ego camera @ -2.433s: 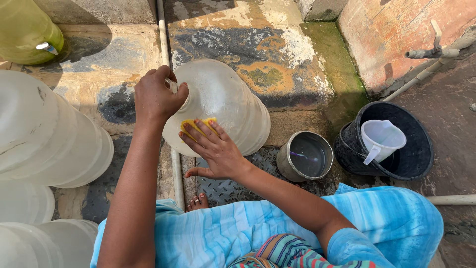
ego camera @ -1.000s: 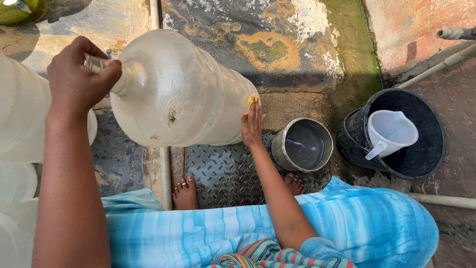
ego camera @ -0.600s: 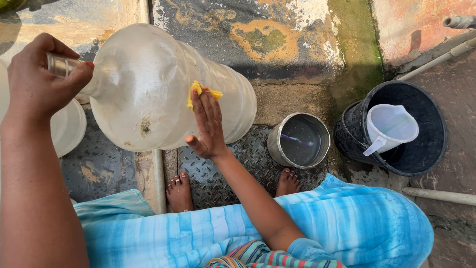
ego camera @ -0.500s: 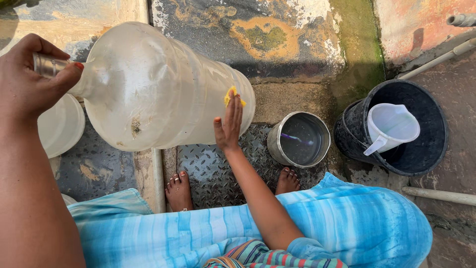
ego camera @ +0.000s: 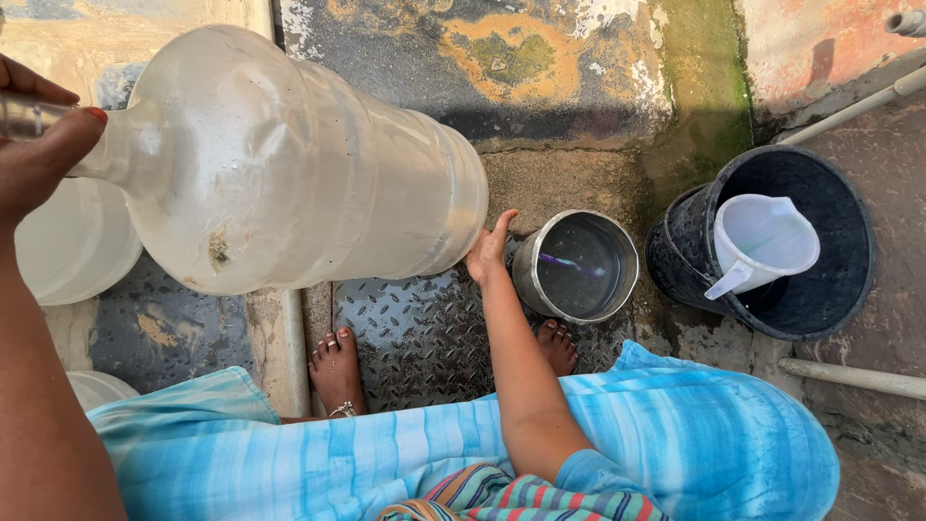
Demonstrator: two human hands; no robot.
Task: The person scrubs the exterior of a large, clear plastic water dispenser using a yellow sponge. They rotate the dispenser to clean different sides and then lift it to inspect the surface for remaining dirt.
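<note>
Cut off at the frame's edge: left hand (ego camera: 29, 145), fingers wrapped tight round the neck of a big clear jug (ego camera: 289, 164), held tilted above the floor. Hidden mostly behind the jug's base: right hand (ego camera: 487, 253), fingers spread flat against it, grip hard to judge. Empty, by the look of it, the jug. Beside it, steel pot (ego camera: 577, 267) holding water; black bucket (ego camera: 772, 241) holding a white pitcher (ego camera: 762, 241). Gone since half a second ago: the yellow scrubber at the right fingertips; hand now lower.
</note>
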